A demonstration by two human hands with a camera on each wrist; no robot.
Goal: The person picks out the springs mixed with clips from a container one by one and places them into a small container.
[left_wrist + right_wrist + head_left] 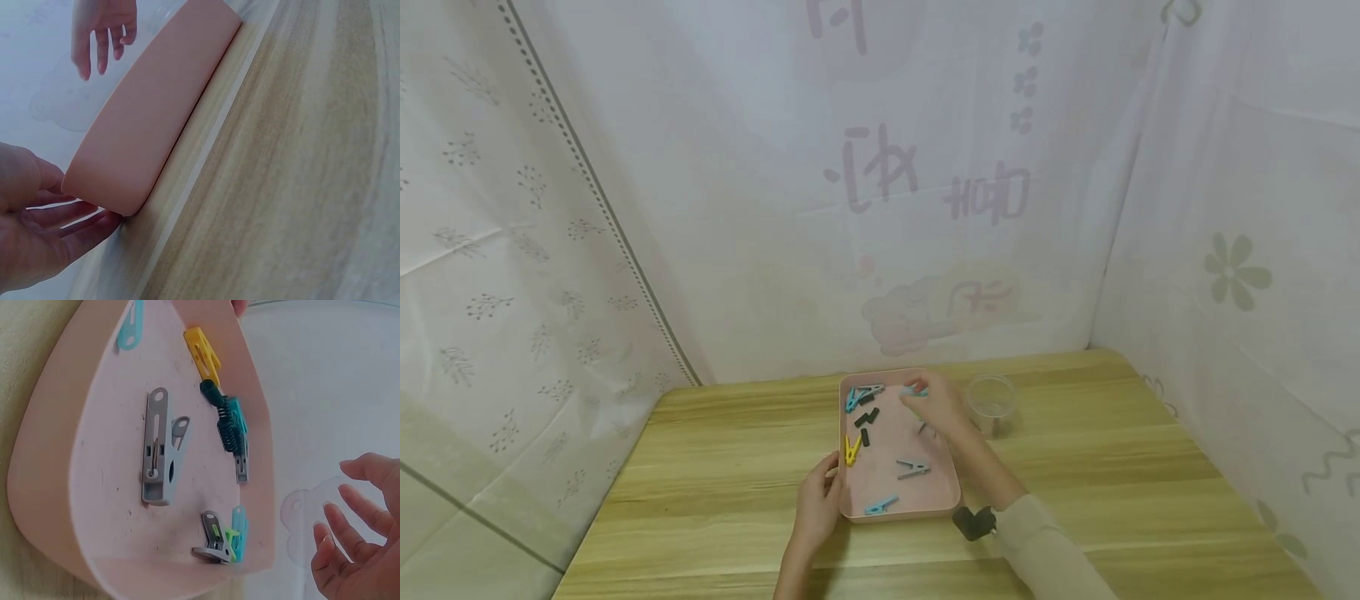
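Note:
A pink rectangular tray (883, 462) lies on the table with clothespins and small dark pieces in it. At its near left side, my left hand (37, 231) holds the tray wall, thumb by the rim and fingers against the outside low down. Over the far right part of the tray hovers my right hand (938, 408), its fingers spread and loosely bent with nothing between them. Below it are a grey clothespin (214, 537) and a blue one (240, 531). Another grey clothespin (157, 450) lies mid-tray. Along the left wall are a yellow clothespin (853, 451) and dark ridged pieces (865, 419).
A clear round container (991, 396) stands just right of the tray. Near the tray's front wall lies a light blue clothespin (881, 505). Patterned cloth (775, 208) hangs behind the wooden table (715, 483) and along both sides.

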